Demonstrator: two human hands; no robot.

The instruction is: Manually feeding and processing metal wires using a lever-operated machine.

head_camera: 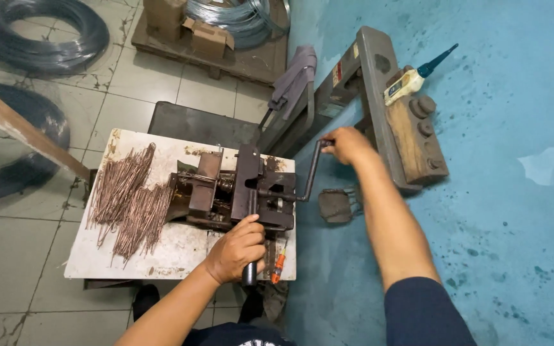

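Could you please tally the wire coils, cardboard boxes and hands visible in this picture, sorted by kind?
Dark wire coils: 2, one at top left and one at the left edge.
Shiny silver wire coils: 1, on the pallet.
Cardboard boxes: 2, a tall one and a small one.
Hands: 2, left hand on a lever handle, right hand on a crank.
Total: 7

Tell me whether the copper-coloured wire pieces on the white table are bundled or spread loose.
Spread loose: the wire pieces lie fanned in uneven heaps on the white table, no tie visible.
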